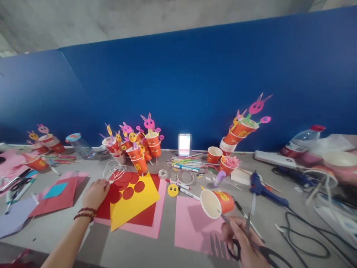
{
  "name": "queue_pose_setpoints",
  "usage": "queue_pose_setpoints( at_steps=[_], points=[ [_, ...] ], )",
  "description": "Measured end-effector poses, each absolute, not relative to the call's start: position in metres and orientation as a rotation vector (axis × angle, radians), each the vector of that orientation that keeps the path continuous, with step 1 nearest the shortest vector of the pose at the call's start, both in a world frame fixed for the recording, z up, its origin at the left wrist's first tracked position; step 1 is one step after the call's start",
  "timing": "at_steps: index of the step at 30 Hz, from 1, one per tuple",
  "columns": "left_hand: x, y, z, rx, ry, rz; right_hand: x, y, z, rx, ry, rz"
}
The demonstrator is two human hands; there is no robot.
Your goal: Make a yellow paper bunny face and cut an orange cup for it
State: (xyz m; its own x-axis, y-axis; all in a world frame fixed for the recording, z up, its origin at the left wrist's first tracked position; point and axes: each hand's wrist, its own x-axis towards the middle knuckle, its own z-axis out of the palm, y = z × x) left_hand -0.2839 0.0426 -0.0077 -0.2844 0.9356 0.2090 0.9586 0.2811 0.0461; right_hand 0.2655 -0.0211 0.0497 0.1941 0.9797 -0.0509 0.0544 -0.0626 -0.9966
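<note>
My left hand [96, 195], with a beaded bracelet at the wrist, lies low with fingers out at the left edge of red paper [145, 219]. A white cable [115, 172] lies just beyond the fingertips. On the red paper rests a yellow sheet [134, 204] with round holes cut out. My right hand [242, 238] holds scissors [272, 256], their blades apart and pointing up and left. Close to the blades, an orange paper cup [224, 201] lies on its side, mouth to the left. Pink paper [192, 223] lies beneath, with dark pointed shapes near its lower right.
Orange cups with paper faces [152, 139] stand along the blue wall [178, 85]. A taller cup stack [237, 132] leans at right. Behind the pink paper are a yellow face [173, 190], markers [189, 192] and a purple glue stick [219, 179]. A blue glue gun [264, 191] and cords lie right.
</note>
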Motion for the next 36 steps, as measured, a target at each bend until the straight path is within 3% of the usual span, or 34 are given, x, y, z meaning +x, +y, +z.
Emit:
queue_pose_setpoints(
  at_steps=[11, 22, 30, 36],
  points=[
    [-0.253, 0.042, 0.027, -1.810, -2.317, -0.577, 0.260, -0.020, 0.024, -1.260, -0.929, 1.257],
    [0.003, -0.013, 0.075, -2.747, -1.587, -1.430, 0.224, -0.022, 0.041, -1.096, -0.856, 1.464],
    [0.062, -0.011, 0.069, -2.759, -1.550, -1.512, 0.219, -0.028, 0.051, -1.194, -1.054, 1.292],
    [0.065, -0.011, 0.060, -2.712, -1.677, -1.656, 0.228, -0.025, 0.052, -1.214, -1.590, 0.984]
  ],
)
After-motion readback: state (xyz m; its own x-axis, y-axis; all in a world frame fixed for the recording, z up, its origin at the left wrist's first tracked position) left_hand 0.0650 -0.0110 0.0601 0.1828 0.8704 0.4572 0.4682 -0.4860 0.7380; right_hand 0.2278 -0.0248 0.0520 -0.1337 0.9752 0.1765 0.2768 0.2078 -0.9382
